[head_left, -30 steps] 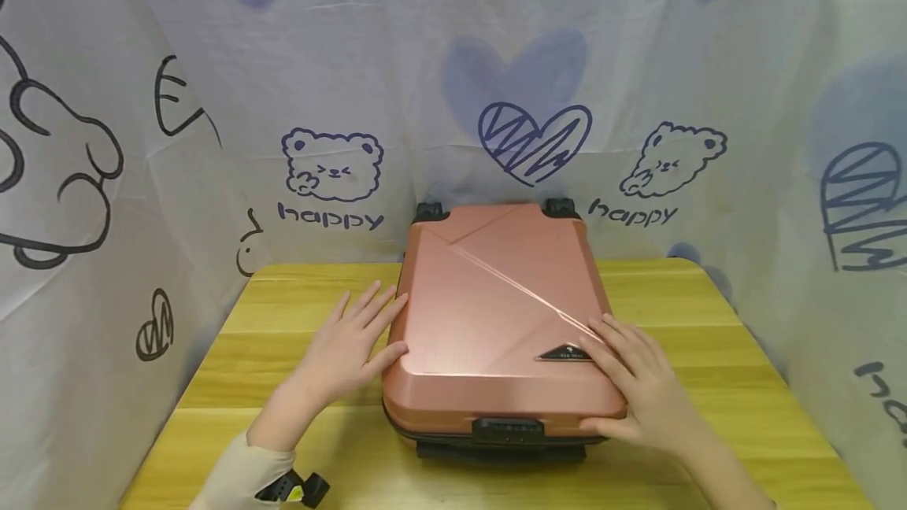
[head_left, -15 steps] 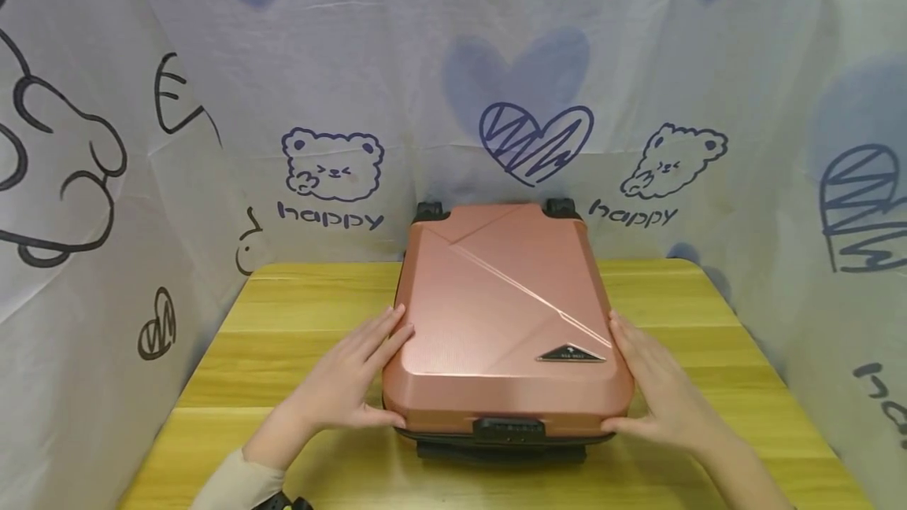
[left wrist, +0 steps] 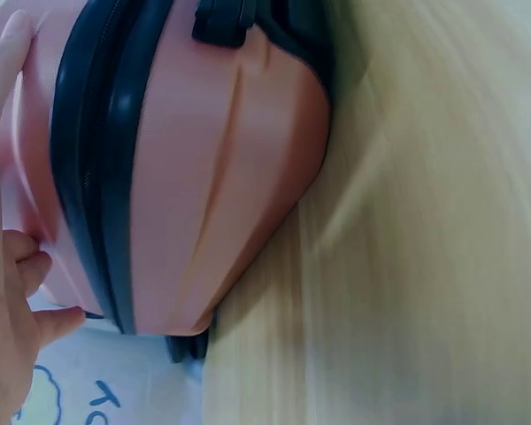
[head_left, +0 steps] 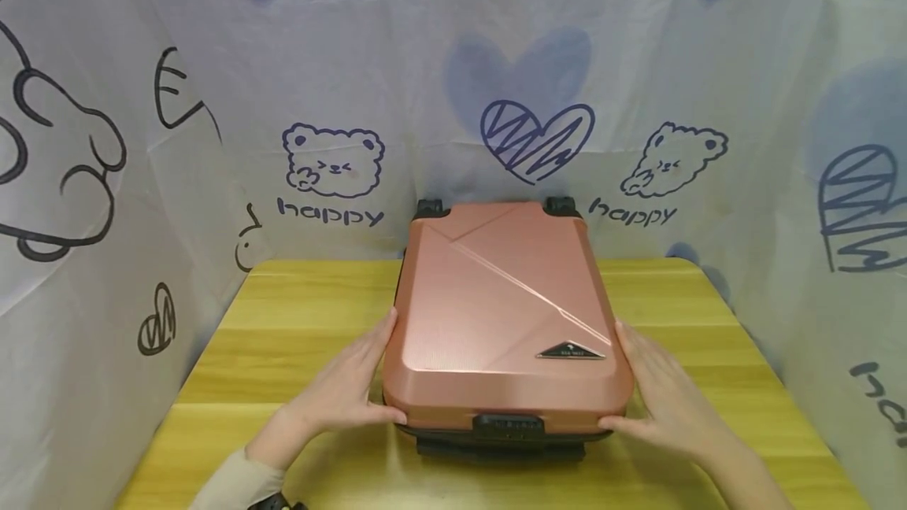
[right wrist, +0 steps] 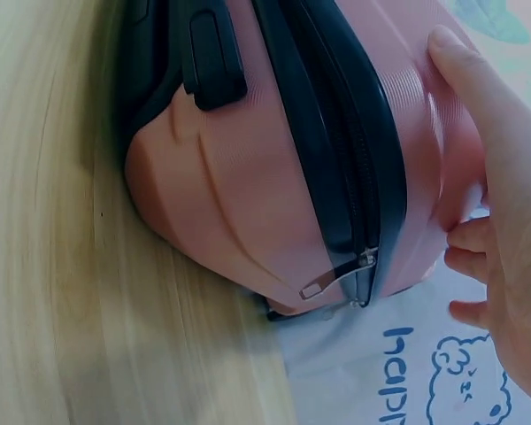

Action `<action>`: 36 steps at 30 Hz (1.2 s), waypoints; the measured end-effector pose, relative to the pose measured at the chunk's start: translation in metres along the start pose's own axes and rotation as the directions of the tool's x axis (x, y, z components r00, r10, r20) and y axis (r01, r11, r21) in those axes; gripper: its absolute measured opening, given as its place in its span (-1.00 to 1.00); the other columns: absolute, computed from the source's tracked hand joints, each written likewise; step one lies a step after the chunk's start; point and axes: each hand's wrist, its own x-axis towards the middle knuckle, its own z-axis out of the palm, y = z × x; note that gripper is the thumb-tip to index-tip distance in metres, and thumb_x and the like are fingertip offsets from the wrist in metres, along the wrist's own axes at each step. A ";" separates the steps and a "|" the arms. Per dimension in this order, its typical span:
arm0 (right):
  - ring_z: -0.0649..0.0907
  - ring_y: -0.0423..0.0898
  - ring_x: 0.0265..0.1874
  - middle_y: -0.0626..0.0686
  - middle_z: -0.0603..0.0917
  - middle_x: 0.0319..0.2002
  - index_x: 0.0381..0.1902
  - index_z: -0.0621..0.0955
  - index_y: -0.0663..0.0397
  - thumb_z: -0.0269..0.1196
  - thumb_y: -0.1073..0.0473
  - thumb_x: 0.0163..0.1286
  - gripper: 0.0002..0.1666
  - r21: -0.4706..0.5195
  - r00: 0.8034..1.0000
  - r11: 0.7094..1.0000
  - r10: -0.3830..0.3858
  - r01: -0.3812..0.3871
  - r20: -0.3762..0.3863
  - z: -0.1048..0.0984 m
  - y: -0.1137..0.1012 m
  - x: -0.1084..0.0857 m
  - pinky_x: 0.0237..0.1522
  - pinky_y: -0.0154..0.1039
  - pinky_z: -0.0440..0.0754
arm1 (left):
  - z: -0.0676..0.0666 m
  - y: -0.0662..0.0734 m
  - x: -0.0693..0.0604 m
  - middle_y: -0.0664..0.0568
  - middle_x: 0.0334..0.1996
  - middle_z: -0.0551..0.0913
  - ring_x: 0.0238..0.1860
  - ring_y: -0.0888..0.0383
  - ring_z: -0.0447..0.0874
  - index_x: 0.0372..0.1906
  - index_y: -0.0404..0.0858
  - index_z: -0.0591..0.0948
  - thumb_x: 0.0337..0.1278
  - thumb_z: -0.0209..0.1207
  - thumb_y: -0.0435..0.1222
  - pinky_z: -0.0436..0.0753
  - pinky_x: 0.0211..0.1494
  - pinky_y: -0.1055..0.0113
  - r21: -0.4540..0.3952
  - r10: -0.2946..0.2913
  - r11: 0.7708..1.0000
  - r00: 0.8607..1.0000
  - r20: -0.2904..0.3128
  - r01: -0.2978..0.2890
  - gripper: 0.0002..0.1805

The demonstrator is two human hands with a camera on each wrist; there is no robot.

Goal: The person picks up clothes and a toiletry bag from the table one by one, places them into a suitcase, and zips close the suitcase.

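Note:
A rose-pink hard-shell suitcase [head_left: 503, 290] lies flat on the wooden table, its wheels [head_left: 562, 207] toward the back. The black combination lock [head_left: 508, 426] faces the front. At the front left corner my left hand [head_left: 340, 392] grips the lid, thumb on the front face and fingers along the side. My right hand [head_left: 673, 408] holds the front right corner the same way. A metal zipper pull [right wrist: 341, 276] hangs on the side in the right wrist view, beside the black zip band [right wrist: 345, 150]. Some fingertips are hidden behind the lid in the head view.
Under the suitcase is a yellow wood-grain table [head_left: 283, 297] with rounded far corners. A white cloth [head_left: 340, 46] printed with hearts and bears hangs around the back and sides, close behind the wheels.
Both hands have slid down from the lid's top edges to its front corners, thumbs now on the front face. The right fingers no longer cover the triangular badge. The suitcase stays in place.

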 end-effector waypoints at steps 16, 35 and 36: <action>0.18 0.13 0.49 0.28 0.14 0.51 0.56 -0.10 0.18 0.42 -0.40 -0.06 0.49 0.019 0.999 0.999 0.040 -0.040 0.019 0.009 -0.011 0.004 0.49 -0.50 -0.36 | -0.002 -0.009 0.002 -0.29 0.50 0.12 0.45 -0.25 0.21 0.57 -0.22 -0.20 -0.30 0.13 0.55 0.31 0.40 -0.20 -0.078 -0.007 0.997 0.999 -0.049 0.004 0.45; 0.34 0.23 0.38 0.12 0.19 0.52 0.58 -0.07 -0.09 0.54 -0.31 -0.17 0.52 0.160 0.991 0.980 0.110 -0.121 0.078 0.003 -0.002 0.002 0.40 0.08 0.26 | -0.001 0.012 0.021 -0.19 0.50 0.19 0.51 -0.28 0.07 0.45 -0.20 0.29 -0.22 0.21 0.44 0.33 0.44 -0.09 -0.019 0.236 0.968 0.938 -0.254 -0.249 0.16; 0.34 0.26 0.36 0.12 0.18 0.52 0.58 -0.08 -0.10 0.54 -0.31 -0.18 0.52 0.170 0.990 0.977 0.114 -0.127 0.084 0.003 -0.002 0.003 0.34 0.17 0.31 | 0.001 0.012 0.023 -0.20 0.47 0.25 0.49 -0.30 0.10 0.41 -0.21 0.35 -0.19 0.22 0.42 0.31 0.46 -0.04 -0.033 0.258 0.960 0.921 -0.294 -0.279 0.10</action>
